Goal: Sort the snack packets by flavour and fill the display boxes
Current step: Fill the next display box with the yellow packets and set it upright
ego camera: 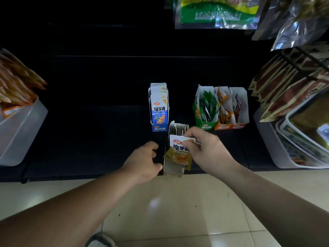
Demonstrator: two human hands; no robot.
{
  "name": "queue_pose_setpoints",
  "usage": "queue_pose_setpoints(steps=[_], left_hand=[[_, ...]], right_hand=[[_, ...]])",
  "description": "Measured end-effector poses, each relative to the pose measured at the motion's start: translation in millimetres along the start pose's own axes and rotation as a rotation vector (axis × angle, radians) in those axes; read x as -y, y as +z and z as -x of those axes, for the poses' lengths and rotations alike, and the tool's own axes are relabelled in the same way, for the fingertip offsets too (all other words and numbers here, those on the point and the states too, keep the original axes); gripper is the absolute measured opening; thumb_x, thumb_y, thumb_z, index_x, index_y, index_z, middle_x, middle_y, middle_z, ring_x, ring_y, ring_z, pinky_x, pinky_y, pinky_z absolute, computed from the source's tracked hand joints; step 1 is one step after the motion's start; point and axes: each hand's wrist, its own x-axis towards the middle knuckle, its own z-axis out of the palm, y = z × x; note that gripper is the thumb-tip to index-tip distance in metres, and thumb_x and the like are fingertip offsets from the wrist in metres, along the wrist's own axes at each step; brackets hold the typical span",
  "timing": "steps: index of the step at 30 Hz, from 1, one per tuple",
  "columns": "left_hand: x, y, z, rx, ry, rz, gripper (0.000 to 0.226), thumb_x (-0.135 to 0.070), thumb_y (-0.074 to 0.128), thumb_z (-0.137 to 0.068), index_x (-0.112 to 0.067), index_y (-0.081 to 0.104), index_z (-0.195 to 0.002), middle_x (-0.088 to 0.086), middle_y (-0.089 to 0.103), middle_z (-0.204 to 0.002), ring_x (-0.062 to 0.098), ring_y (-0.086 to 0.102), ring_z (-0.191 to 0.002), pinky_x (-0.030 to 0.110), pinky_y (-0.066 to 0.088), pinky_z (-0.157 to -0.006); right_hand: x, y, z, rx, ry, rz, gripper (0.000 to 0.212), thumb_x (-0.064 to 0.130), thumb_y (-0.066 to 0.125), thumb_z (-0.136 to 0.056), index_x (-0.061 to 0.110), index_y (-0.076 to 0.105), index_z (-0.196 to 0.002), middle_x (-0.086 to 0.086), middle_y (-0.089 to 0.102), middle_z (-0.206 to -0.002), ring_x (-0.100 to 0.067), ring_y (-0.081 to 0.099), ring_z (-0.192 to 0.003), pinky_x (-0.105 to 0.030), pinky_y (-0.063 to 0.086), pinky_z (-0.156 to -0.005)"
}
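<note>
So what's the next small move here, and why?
Probably lower the yellow packet into the box, in front of the row already standing there: the right hand pinches it just above the open front, and the left hand holds the box.

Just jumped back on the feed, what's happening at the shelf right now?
A person is stocking snack packets. Their right hand pinches a yellow packet by its top, at the near end of an open display box on the shelf edge; more packets stand at the box's back. The left hand holds that box by its left side. Behind, the blue box looks full. The green box, orange box and red box are partly filled.
</note>
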Motion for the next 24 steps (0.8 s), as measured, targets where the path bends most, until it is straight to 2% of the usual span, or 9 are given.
queue_pose_setpoints(steps=[2, 5, 9, 12, 15, 17, 20, 22, 24], left_hand=[[7.0, 0.1, 0.9, 0.061, -0.041, -0.02, 0.065, -0.029, 0.077, -0.089, -0.027, 0.049, -0.147, -0.003, 0.062, -0.135, 0.017, 0.067, -0.111, 0.03, 0.054, -0.097], [12.3, 2.1, 2.6, 0.115, -0.037, -0.009, 0.056, -0.033, 0.076, -0.09, -0.028, 0.053, -0.142, -0.005, 0.063, -0.13, 0.015, 0.066, -0.107, 0.027, 0.052, -0.092], [15.6, 7.9, -0.9, 0.073, -0.027, 0.037, 0.049, -0.035, 0.072, -0.094, -0.03, 0.055, -0.14, -0.007, 0.062, -0.128, 0.014, 0.065, -0.108, 0.03, 0.053, -0.095], [13.8, 17.6, -3.2, 0.042, 0.015, 0.083, 0.053, -0.034, 0.07, -0.095, -0.034, 0.052, -0.145, -0.011, 0.062, -0.132, 0.014, 0.064, -0.115, 0.033, 0.053, -0.1], [9.4, 31.2, -8.3, -0.005, 0.074, 0.107, 0.03, -0.028, 0.069, -0.095, -0.031, 0.065, -0.124, -0.016, 0.068, -0.103, 0.011, 0.067, -0.098, 0.036, 0.058, -0.091], [7.4, 39.2, -12.9, -0.086, 0.066, 0.134, 0.017, -0.031, 0.072, -0.092, -0.03, 0.067, -0.108, -0.011, 0.069, -0.09, 0.01, 0.068, -0.087, 0.038, 0.059, -0.083], [7.4, 49.6, -16.4, -0.18, 0.036, 0.161, 0.016, -0.04, 0.076, -0.088, -0.033, 0.065, -0.097, -0.009, 0.069, -0.086, 0.009, 0.067, -0.079, 0.035, 0.059, -0.074], [9.8, 56.3, -18.3, -0.197, 0.031, 0.221, 0.014, -0.041, 0.075, -0.089, -0.035, 0.065, -0.097, -0.01, 0.068, -0.088, 0.009, 0.067, -0.079, 0.035, 0.06, -0.073], [12.8, 60.4, -20.8, -0.187, 0.062, 0.259, 0.011, -0.037, 0.074, -0.091, -0.036, 0.065, -0.097, -0.008, 0.067, -0.09, 0.01, 0.064, -0.077, 0.033, 0.058, -0.072]], right_hand=[[-4.0, 6.1, -1.4, -0.009, 0.015, -0.017, 0.008, 0.029, 0.062, -0.103, 0.035, 0.058, -0.098, 0.005, 0.073, -0.09, -0.015, 0.069, -0.075, -0.038, 0.057, -0.061], [-9.7, 15.7, -4.4, -0.016, 0.04, -0.011, 0.006, 0.03, 0.06, -0.104, 0.033, 0.056, -0.1, 0.002, 0.073, -0.088, -0.011, 0.065, -0.065, -0.034, 0.054, -0.055], [-15.9, 23.1, -6.7, -0.046, 0.047, 0.067, 0.009, 0.035, 0.058, -0.104, 0.037, 0.05, -0.101, 0.004, 0.073, -0.086, -0.016, 0.07, -0.071, -0.045, 0.059, -0.058], [-17.6, 22.1, -7.0, -0.043, 0.052, 0.028, 0.011, 0.031, 0.058, -0.105, 0.038, 0.05, -0.101, 0.006, 0.073, -0.089, -0.011, 0.069, -0.073, -0.038, 0.059, -0.057], [-17.7, 20.4, -6.5, -0.054, 0.069, -0.042, 0.013, 0.025, 0.058, -0.105, 0.037, 0.054, -0.101, 0.004, 0.071, -0.089, -0.013, 0.068, -0.076, -0.03, 0.055, -0.058], [-17.5, 17.0, -5.9, -0.077, 0.09, -0.071, 0.011, 0.022, 0.058, -0.105, 0.033, 0.056, -0.1, 0.005, 0.069, -0.089, -0.007, 0.065, -0.078, -0.022, 0.051, -0.055], [-16.1, 11.7, -2.5, -0.083, 0.127, -0.129, 0.013, 0.02, 0.057, -0.105, 0.03, 0.059, -0.097, 0.003, 0.07, -0.086, -0.005, 0.062, -0.069, -0.023, 0.045, -0.048], [-13.0, 9.3, 0.6, -0.067, 0.138, -0.161, 0.013, 0.02, 0.056, -0.106, 0.029, 0.06, -0.097, 0.002, 0.07, -0.083, -0.002, 0.057, -0.057, -0.019, 0.04, -0.044], [-10.6, 7.7, 2.0, -0.062, 0.145, -0.174, 0.013, 0.02, 0.054, -0.107, 0.029, 0.06, -0.099, 0.001, 0.07, -0.082, 0.0, 0.056, -0.056, -0.018, 0.04, -0.045]])
